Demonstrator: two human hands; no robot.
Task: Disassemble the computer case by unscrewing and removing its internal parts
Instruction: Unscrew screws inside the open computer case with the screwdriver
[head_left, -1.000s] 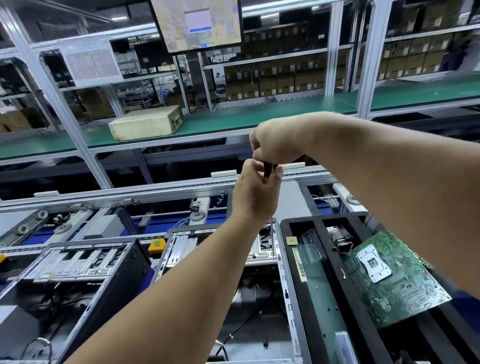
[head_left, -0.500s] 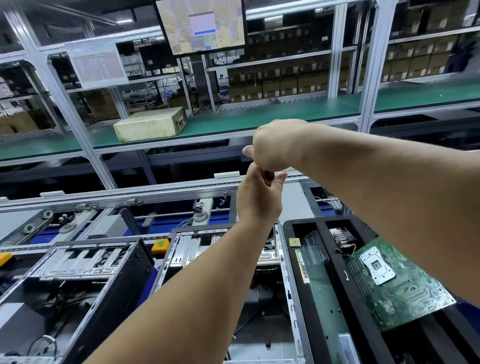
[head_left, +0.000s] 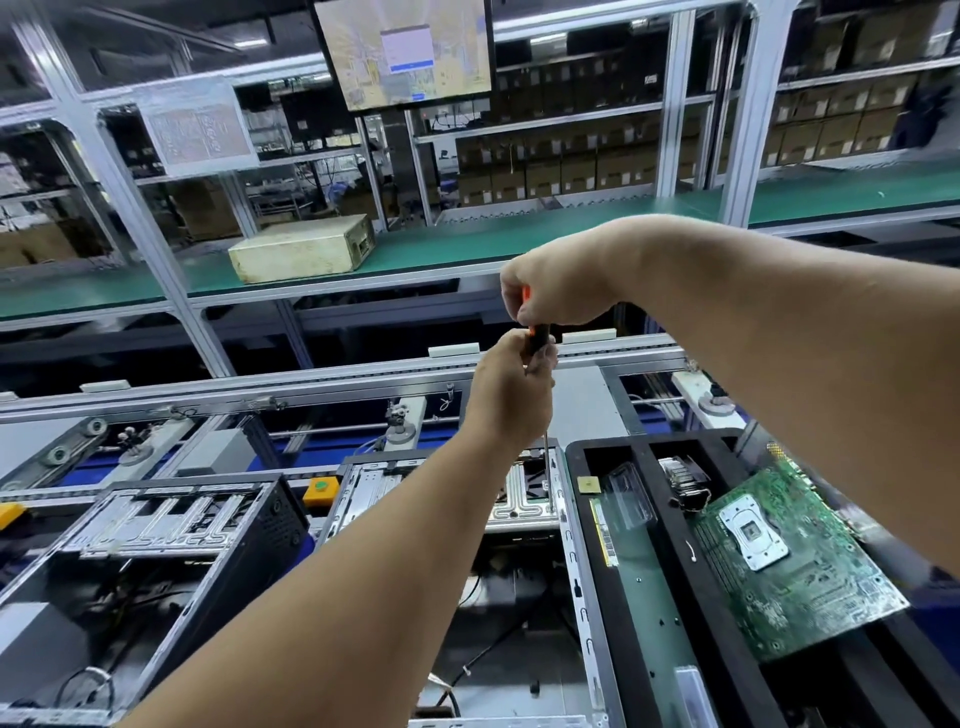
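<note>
Your open silver-and-black metal computer case (head_left: 519, 499) lies directly below your hands, between a second, darker open case (head_left: 171, 525) on the left and a black compartmented tray (head_left: 670, 561) on the right; its perforated grey drive cage faces you, and loose black cables trail across its dark floor. Your right hand (head_left: 558, 283) curls its grip around the top of the orange-and-black-handled screwdriver (head_left: 540, 338), while your left hand (head_left: 511, 389) pinches the handle's lower black part just beneath it. The thin steel shaft runs straight down to the case's right rail. A green motherboard (head_left: 795, 561) with a silver socket frame lies tilted in the tray. Compared with half a second ago, orange now shows on the handle at your right fingers, the shaft is visible below your left hand, and both hands sit slightly higher against the green shelf (head_left: 447, 249).
</note>
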